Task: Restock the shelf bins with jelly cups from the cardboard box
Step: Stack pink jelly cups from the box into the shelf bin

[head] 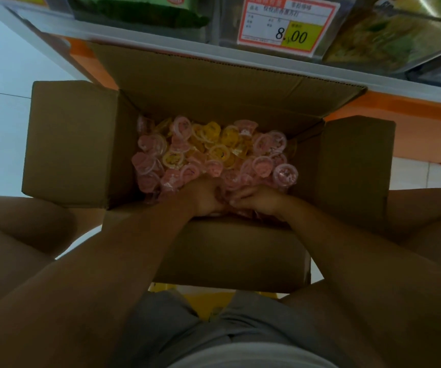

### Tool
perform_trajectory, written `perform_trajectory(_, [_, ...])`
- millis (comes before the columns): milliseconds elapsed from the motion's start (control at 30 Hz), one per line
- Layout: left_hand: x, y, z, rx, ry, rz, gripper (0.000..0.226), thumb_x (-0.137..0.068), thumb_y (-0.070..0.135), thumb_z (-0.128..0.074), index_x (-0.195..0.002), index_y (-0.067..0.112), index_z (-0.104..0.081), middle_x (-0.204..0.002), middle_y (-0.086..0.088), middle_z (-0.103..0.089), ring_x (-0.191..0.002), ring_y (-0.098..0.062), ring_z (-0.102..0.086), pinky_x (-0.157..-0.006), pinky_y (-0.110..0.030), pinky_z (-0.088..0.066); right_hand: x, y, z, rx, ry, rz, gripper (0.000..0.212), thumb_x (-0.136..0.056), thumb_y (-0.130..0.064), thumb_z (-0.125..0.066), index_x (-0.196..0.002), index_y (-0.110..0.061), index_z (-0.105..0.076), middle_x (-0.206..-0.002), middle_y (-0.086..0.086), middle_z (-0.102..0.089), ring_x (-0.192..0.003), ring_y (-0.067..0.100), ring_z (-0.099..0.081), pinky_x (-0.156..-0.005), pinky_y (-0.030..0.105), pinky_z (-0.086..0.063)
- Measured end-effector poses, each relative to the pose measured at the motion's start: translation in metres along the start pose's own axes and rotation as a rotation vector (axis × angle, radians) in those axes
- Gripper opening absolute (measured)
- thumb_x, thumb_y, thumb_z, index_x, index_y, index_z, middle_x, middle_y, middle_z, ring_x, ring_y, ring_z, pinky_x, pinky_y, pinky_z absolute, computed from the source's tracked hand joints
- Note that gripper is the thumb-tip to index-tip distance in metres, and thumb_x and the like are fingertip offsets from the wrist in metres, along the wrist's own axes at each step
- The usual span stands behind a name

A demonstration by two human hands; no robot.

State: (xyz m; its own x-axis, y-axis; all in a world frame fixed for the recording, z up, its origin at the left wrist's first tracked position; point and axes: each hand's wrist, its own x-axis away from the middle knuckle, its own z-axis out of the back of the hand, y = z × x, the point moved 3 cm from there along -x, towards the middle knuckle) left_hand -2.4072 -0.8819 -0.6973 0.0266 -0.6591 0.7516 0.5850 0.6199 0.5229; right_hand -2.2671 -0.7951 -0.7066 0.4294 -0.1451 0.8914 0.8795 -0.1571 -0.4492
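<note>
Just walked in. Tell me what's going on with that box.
A person leans over the open cardboard box in front of the shelf. Both hands are down in the pink and yellow jelly cups at the near side: the left hand dug into the pile, the right hand curled on pink cups.

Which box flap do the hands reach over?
The near flap, the one on the person's side; the left hand and right hand reach in over it.
</note>
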Motion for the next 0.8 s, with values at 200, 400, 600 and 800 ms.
perform_trajectory(200, [0.015,-0.003,0.005,-0.07,-0.157,0.069,0.039,-0.085,0.043,-0.064,-0.122,0.029,-0.063,-0.119,-0.001,-0.064,-0.101,-0.017,-0.06,-0.089,-0.029,-0.048,0.012,-0.014,-0.008,-0.172,0.073,-0.078,0.034,-0.09,-0.035,-0.064,-0.116,-0.013,-0.066,-0.11,0.006,-0.067,-0.095,0.023,-0.065,-0.083,0.032,-0.054])
perform_trajectory(400, [0.02,0.008,0.004,-0.216,-0.204,0.063,0.048,-0.095,0.047,-0.049,-0.136,0.022,-0.052,-0.138,-0.011,-0.052,-0.119,-0.028,-0.052,-0.094,-0.03,-0.041,0.015,-0.031,-0.016,-0.174,0.031,-0.183,0.024,-0.097,-0.032,-0.051,-0.085,-0.013,-0.06,-0.075,0.006,-0.057,-0.062,0.018,-0.053,-0.055,0.026,-0.042])
perform_trajectory(600, [0.027,-0.007,0.003,-0.054,-0.099,0.023,0.031,-0.095,0.03,-0.056,-0.124,0.026,-0.066,-0.132,-0.007,-0.06,-0.113,-0.025,-0.058,-0.099,-0.031,-0.044,0.005,-0.02,-0.02,-0.434,0.015,-0.216,0.028,-0.091,-0.025,-0.059,-0.111,-0.007,-0.066,-0.108,0.013,-0.069,-0.091,0.024,-0.065,-0.076,0.034,-0.052])
perform_trajectory(800, [0.031,-0.013,0.009,0.276,-0.015,0.126,0.014,-0.09,0.015,-0.065,-0.103,0.016,-0.07,-0.121,-0.01,-0.065,-0.102,-0.023,-0.062,-0.086,-0.023,-0.048,-0.003,-0.031,-0.023,-0.279,0.031,-0.256,0.017,-0.093,-0.031,-0.056,-0.094,-0.016,-0.063,-0.119,0.021,-0.064,-0.095,0.03,-0.062,-0.077,0.037,-0.05])
